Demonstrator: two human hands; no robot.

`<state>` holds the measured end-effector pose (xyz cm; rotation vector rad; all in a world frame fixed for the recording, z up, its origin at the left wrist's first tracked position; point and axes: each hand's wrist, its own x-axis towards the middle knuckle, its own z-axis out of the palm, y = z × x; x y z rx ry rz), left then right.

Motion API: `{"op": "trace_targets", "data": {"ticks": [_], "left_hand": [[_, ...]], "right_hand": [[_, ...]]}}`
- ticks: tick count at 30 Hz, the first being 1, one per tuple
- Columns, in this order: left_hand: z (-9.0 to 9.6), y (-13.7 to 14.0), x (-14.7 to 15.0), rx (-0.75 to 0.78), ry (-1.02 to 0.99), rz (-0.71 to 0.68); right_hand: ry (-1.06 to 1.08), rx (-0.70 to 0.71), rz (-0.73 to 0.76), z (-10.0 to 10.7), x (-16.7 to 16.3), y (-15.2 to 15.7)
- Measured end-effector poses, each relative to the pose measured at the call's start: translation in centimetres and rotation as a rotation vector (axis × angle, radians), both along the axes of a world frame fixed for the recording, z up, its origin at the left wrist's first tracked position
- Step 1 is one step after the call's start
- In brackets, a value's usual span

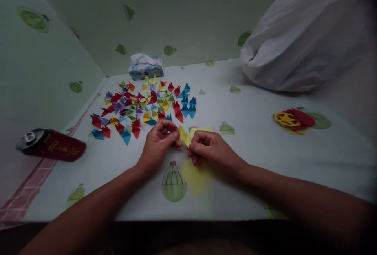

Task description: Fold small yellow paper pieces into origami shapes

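Note:
A small folded piece of yellow paper (184, 136) is stretched between my two hands, just above the table. My left hand (160, 139) pinches its left end between thumb and fingers. On its right end my right hand (207, 145) is closed, knuckles up. Beneath the right hand lies a flat yellow paper sheet (196, 178), partly covered by it. Behind that hand a stack of coloured paper (202, 129) shows only its far edge. Many folded paper figures (141, 108) in red, blue, yellow, green and purple stand close together beyond my left hand.
A dark red can (55, 145) is at the left edge. At the back stands a tissue box (146, 68) against the wall. To the right are red and yellow cut-out pieces (293, 121), with a large white plastic bag (297, 43) behind them. The table's front edge runs below my forearms.

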<state>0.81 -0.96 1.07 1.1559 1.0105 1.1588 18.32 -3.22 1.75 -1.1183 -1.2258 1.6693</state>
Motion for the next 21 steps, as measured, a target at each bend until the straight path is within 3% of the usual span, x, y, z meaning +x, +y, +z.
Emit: {"op": "trace_targets", "data": {"ticks": [6,12,21], "left_hand": [[0.02,-0.09,0.07,-0.06,-0.075,-0.063],[0.32,-0.42,0.24,-0.196,-0.154,-0.183],[0.3,-0.61,0.04,-0.221,-0.143,-0.272]], "right_hand": [[0.005,0.104,-0.051,0.14,0.39,0.35],[0.11,0.019,0.046,-0.29,0.32,0.75],[0.142,-0.012,0.08,-0.28,0.32,0.71]]}}
